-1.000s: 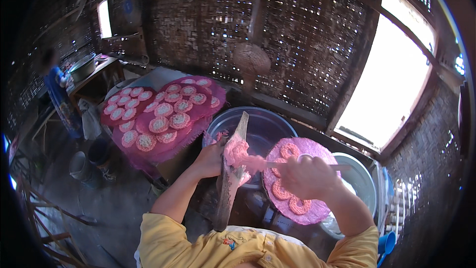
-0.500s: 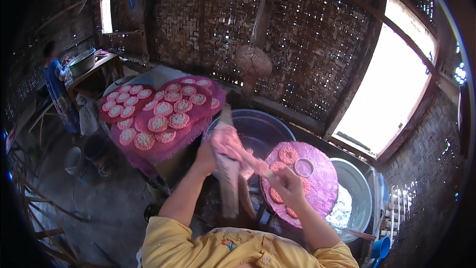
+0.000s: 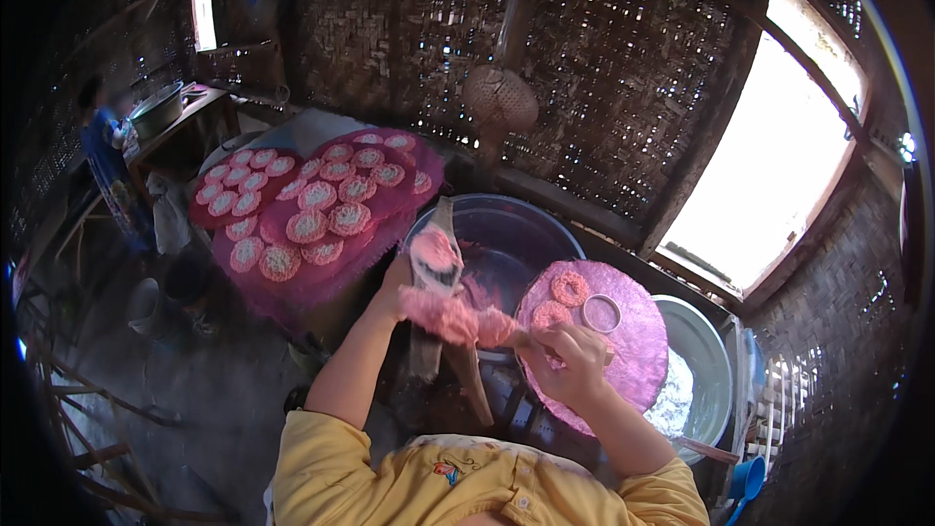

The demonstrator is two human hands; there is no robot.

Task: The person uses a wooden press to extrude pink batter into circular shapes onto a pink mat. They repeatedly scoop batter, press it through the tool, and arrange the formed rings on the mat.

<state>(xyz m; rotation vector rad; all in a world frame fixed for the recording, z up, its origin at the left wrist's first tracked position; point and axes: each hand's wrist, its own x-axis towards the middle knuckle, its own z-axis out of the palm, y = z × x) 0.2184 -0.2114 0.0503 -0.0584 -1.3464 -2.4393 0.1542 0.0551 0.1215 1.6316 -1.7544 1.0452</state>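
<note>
Overhead, left hand (image 3: 394, 278) gripping wooden paddle (image 3: 431, 282), right hand (image 3: 565, 360) fingers pinching pink noodle strands (image 3: 453, 317) (beside round tray (image 3: 638, 331)).

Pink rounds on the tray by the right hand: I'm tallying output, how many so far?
2: one pink round at the tray's top, another just below it. The right hand may hide more.

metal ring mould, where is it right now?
Head view, right of centre: the metal ring lies on the round pink tray, beside two pink rings, just above the right hand.
</note>
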